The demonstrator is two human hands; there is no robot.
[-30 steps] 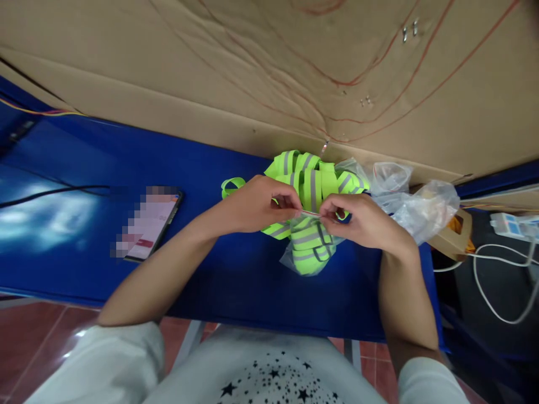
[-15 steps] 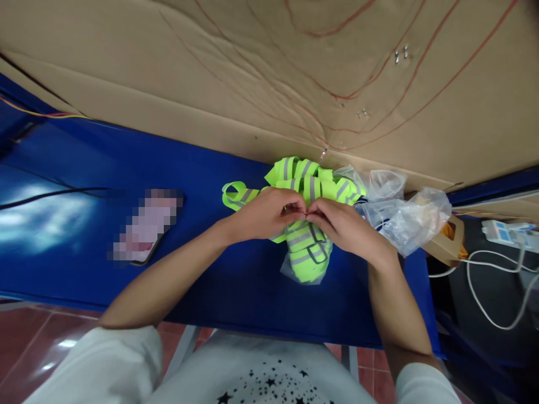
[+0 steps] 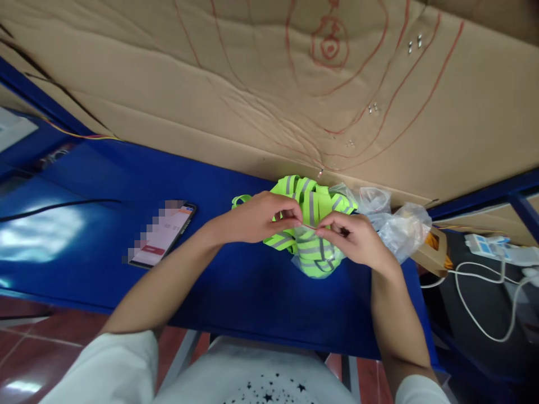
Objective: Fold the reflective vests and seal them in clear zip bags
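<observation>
Clear plastic bag (image 3: 300, 265) of neon-yellow, grey-striped strap (image 3: 330, 247) over blue tabletop (image 3: 252, 297); left hand (image 3: 272, 216), right hand (image 3: 352, 235) pinching bag's top edge. Room toward tabletop's front edge; loose neon-yellow strap pile (image 3: 320, 202) close behind.

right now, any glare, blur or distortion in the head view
Head view: white glare on the left of the blue table and on the floor tiles at lower left; head view: blocky pixelation along the left of the phone; head view: slight softness overall, so the clear bag's thin edges blur.
</observation>
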